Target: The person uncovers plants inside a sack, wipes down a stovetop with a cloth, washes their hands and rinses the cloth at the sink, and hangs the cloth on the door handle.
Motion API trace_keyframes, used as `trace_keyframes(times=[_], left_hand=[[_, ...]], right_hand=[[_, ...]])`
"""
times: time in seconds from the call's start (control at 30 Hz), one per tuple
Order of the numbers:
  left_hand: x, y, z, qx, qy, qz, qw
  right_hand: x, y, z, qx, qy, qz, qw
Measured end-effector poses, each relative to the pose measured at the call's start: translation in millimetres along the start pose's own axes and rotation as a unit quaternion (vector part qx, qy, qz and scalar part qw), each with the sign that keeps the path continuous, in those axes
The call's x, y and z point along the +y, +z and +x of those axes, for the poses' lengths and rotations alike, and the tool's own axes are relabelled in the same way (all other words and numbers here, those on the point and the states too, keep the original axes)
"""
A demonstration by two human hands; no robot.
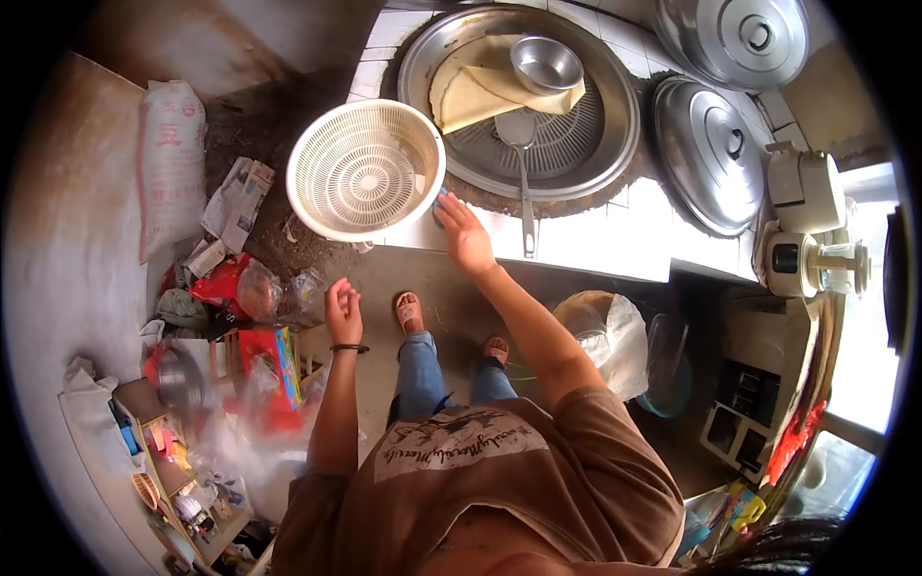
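While the right hand (466, 235) reaches to the front edge of the white-tiled table (600, 240), its fingers fairly straight and close together, a small blue-grey patch shows at their tips; whether the hand grips it cannot be told. The left hand (344, 312) hangs below the table edge, half open with loosely curled fingers, and nothing is seen in it.

The round cream plastic colander (369, 180) sits upright at the table's left end, its rim near the right fingertips and just beside the wide metal pan (622, 144). Its slotted bottom is in view.

As things lie, the pan is uncovered. Inside it, the pale yellowish cloth (471, 101) is folded rather than spread, and the small round steel bowl (547, 65) rests upright on it. The long-handled metal utensil (524, 182) lies with its head inside the pan and its handle out over the rim, touched by neither hand. To the right, two domed silver lids (709, 154) are off the pan, one behind the other.
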State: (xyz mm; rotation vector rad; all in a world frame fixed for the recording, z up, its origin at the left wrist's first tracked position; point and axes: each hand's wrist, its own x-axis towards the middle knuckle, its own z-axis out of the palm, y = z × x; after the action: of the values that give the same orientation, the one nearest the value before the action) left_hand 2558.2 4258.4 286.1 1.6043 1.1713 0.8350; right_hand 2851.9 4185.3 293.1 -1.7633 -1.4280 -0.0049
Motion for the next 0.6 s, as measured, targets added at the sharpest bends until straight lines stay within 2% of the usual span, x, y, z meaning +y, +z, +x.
trace_keyframes(times=[0.03, 0.1, 0.13, 0.17, 0.2, 0.3, 0.37, 0.43, 0.5, 0.57, 0.6], left_hand=[[-2.6, -2.8, 18.3, 0.002, -0.01, -0.006, 1.0], [-5.5, 0.5, 66.0, -0.004, -0.024, -0.024, 0.999], [-1.2, -2.2, 82.4, -0.021, -0.016, 0.011, 1.0], [-6.3, -3.1, 99.4, -0.026, -0.02, -0.04, 0.999], [-6.1, -9.4, 113.8, -0.05, -0.028, -0.05, 0.997], [-11.7, -26.0, 135.7, -0.106, -0.017, -0.066, 0.992], [0.8, -32.5, 139.9, -0.128, 0.011, 0.042, 0.991], [-4.5, -32.8, 152.0, -0.186, 0.005, -0.001, 0.983], [-13.1, -31.0, 170.7, -0.213, -0.075, -0.098, 0.969], [-12.4, -31.5, 175.0, -0.204, -0.153, -0.164, 0.953], [-1.4, -30.0, 175.2, -0.191, -0.21, -0.175, 0.943]], right_hand=[[-7.2, 8.8, -2.3, -0.008, -0.039, 0.006, 0.999], [-30.6, 19.8, -12.0, -0.098, -0.025, 0.081, 0.991], [-46.7, 19.4, -10.8, -0.109, -0.045, 0.07, 0.991], [-54.7, 26.0, -11.9, -0.155, -0.058, 0.044, 0.985], [-64.9, 23.8, -9.0, -0.149, -0.056, 0.086, 0.983], [-101.9, -1.5, 18.8, -0.131, 0.129, 0.07, 0.98], [-89.4, 20.3, 20.2, 0.029, 0.164, -0.034, 0.985], [-89.4, 38.0, 15.0, -0.024, 0.149, -0.048, 0.987], [-97.6, 49.0, 5.4, -0.027, 0.179, 0.009, 0.983], [-108.1, 39.6, 0.2, -0.008, 0.421, 0.071, 0.904], [-116.7, 21.7, 12.2, 0.029, 0.522, 0.165, 0.837]])
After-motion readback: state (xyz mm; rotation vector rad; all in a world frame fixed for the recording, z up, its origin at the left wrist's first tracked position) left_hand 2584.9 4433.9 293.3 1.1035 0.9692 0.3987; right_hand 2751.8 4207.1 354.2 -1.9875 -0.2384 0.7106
